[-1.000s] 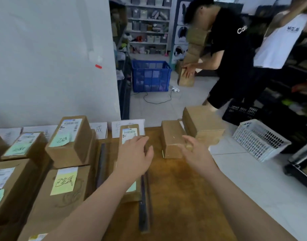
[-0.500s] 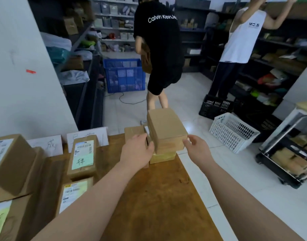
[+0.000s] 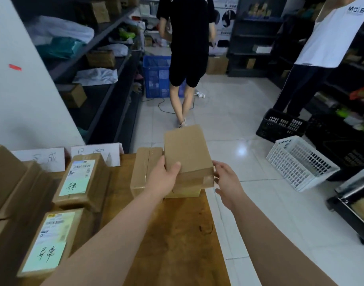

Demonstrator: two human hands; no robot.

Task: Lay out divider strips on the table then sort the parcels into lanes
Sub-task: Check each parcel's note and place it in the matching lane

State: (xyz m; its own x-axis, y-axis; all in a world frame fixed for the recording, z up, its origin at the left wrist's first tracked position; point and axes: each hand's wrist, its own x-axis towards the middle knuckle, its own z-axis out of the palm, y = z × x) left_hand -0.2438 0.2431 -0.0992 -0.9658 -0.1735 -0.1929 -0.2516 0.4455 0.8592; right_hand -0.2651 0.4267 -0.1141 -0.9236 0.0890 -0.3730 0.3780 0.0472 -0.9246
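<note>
Head view: left hand (image 3: 163, 181) grips the plain box (image 3: 187, 153), thumb over its top. Right hand (image 3: 227, 183) hovers loose-fingered just right of it, holding nothing. The box, matte crisp-edged cardboard, sits on a flatter parcel (image 3: 184, 194). Left of it, a tape-glossy parcel (image 3: 143, 170) and labelled cartons (image 3: 80, 178) look sorted; divider strips unseen.

You're in parcel depot stockroom. Dark metal shelves (image 3: 98, 40) run down your left, loaded with cartons and white poly bags (image 3: 96, 75); more racks (image 3: 253, 38) at back. Labelled parcels (image 3: 82, 178) with barcode stickers crowd your wooden counter (image 3: 177, 234), handwritten paper signs (image 3: 47, 158) propped behind them. Tiled floor (image 3: 238, 120) carries blue crate (image 3: 155, 77), black crate (image 3: 280, 125), white basket (image 3: 300, 164), trolley (image 3: 354, 201). Person in black shirt (image 3: 189, 38) and person in white top (image 3: 331, 38) stand facing racks ahead of you.
</note>
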